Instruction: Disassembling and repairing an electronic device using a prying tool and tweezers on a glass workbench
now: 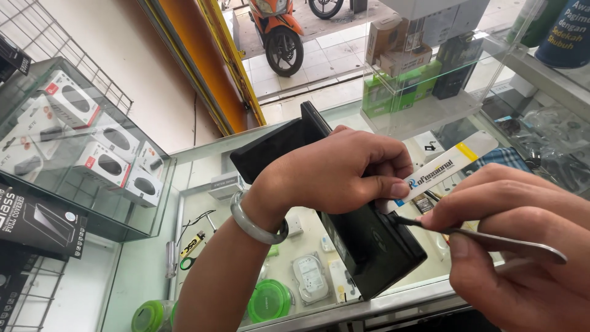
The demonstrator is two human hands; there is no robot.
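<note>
My left hand (338, 172) grips a black flat device (369, 243), holding it tilted on edge above a glass counter (203, 184), together with a white sticker strip (445, 169) with a yellow end pinched at the thumb. A pale green bangle (252, 224) circles that wrist. My right hand (516, 246) holds metal tweezers (491, 240); their dark tip touches the device's edge beside my left thumb.
A glass case (80, 141) with several white boxed items stands at left. Clear shelves (418, 67) with boxes rise at the back right. Under the counter glass lie green round tins (270, 300), small parts and tools. An orange scooter (276, 31) is parked outside.
</note>
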